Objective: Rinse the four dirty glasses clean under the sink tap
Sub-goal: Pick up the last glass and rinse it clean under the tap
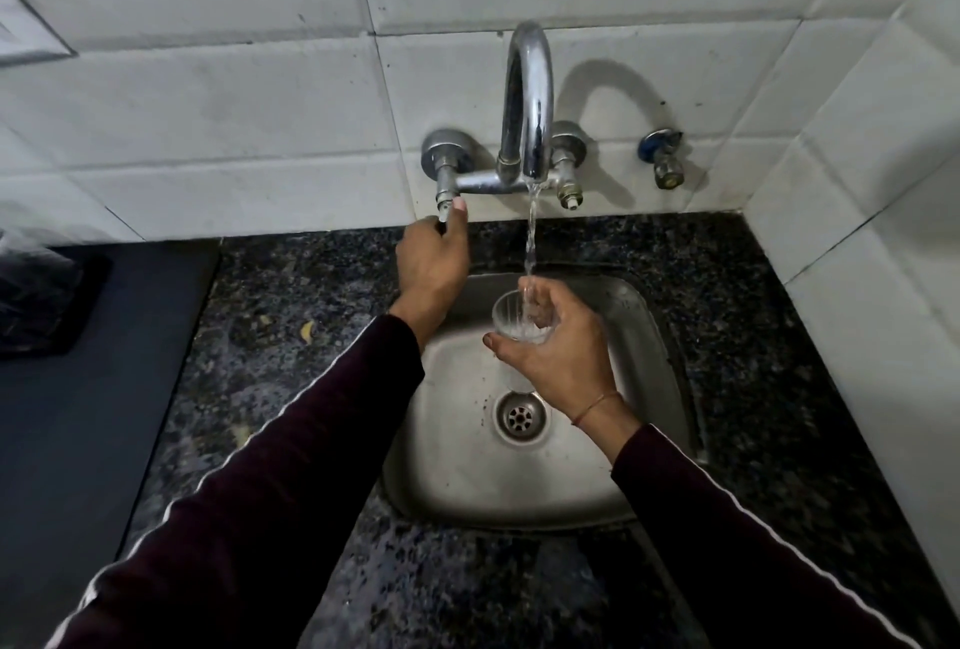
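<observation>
Clear ribbed glass sits tilted in the right hand, fingers curled round it, under the tap stream above the sink. Left hand fingers grip the tap's valve handle.

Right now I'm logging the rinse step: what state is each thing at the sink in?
tap: running, water falling into the glass
glass: tilted under the stream, held over the sink
left valve: gripped
right valve: untouched
sink: drain open, no plug
left hand: grips the left valve
right hand: holds the glass
</observation>
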